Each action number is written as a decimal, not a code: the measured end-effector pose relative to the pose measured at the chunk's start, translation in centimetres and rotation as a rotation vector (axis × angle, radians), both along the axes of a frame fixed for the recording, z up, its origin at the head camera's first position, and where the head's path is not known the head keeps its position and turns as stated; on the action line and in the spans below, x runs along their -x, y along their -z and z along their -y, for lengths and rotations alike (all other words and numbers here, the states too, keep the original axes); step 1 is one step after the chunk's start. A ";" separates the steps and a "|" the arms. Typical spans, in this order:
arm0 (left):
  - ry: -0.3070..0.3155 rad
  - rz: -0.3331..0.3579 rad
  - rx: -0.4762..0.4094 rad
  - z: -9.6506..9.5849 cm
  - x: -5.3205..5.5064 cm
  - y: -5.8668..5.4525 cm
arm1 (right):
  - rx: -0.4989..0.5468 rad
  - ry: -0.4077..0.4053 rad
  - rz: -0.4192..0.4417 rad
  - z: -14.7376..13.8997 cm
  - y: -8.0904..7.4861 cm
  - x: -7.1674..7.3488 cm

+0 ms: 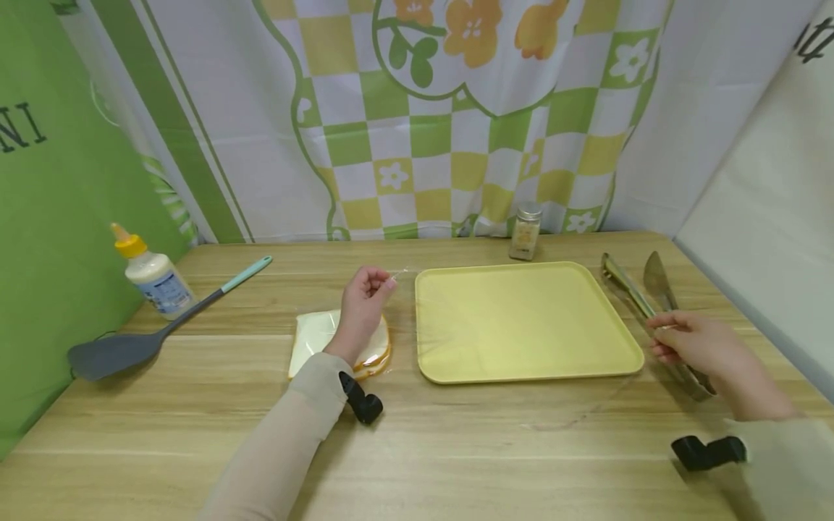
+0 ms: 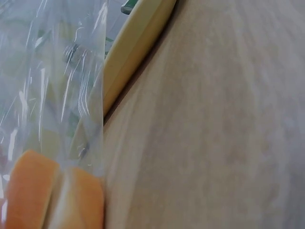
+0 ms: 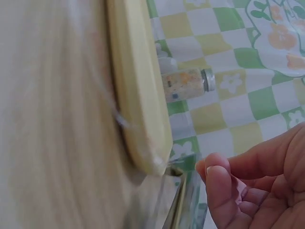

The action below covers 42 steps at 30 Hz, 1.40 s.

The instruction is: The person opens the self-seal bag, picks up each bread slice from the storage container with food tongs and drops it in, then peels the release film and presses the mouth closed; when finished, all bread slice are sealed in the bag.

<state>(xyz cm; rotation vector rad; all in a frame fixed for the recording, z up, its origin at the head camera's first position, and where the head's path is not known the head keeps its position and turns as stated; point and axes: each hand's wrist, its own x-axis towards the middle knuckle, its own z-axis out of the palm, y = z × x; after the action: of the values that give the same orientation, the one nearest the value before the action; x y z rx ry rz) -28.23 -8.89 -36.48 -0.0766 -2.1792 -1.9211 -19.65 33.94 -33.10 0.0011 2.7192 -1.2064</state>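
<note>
Between thumb and fingers, my left hand (image 1: 365,304) pinches the edge of a sheet of clear plastic film (image 1: 400,273), above the bread slices (image 1: 314,334). In the left wrist view the creased film (image 2: 52,81) hangs in front of the brown crusts (image 2: 34,186) of two slices. The film stretches across to the right, over the yellow tray (image 1: 521,318), with a faint lower edge above the tabletop. My right hand (image 1: 697,347) pinches with thumb and forefinger at the film's other side, over metal tongs (image 1: 693,383).
Left stand a squeeze bottle (image 1: 159,282) with a yellow cap and a grey spatula (image 1: 117,354) with a mint handle. Behind the tray is a seasoning jar (image 1: 525,233). A dark-bladed utensil (image 1: 659,278) lies beside the tongs. A patterned cloth (image 1: 430,159) hangs behind the table.
</note>
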 end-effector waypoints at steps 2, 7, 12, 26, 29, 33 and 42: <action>0.000 0.015 0.001 0.0 0.1 -0.1 | 0.005 0.004 -0.001 0.3 -0.3 0.2; 0.003 0.053 0.016 0.2 0.2 -0.3 | 0.055 -0.011 0.008 1.5 -0.4 0.3; -0.023 0.034 0.021 0.3 0.4 -1.1 | 0.087 -0.067 0.026 3.8 -0.5 0.1; -0.147 -0.182 -0.037 0.8 1.2 -6.5 | 0.228 -0.289 0.035 12.6 -1.8 0.0; -0.149 -0.234 -0.061 1.1 1.1 -7.4 | 0.273 -0.355 0.026 14.1 -2.0 -0.1; -0.145 -0.306 -0.032 1.6 0.9 -8.8 | 0.336 -0.393 0.000 15.7 -2.4 0.0; -0.156 -0.441 -0.150 2.2 0.4 -11.9 | 0.383 -0.489 -0.016 18.6 -2.1 -0.1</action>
<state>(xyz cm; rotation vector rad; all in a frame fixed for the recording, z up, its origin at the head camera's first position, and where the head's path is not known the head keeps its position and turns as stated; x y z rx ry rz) -28.64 -11.05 -24.61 -0.2680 -1.7008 -1.7718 -19.53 15.38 -31.01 -0.6758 2.2504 -1.5240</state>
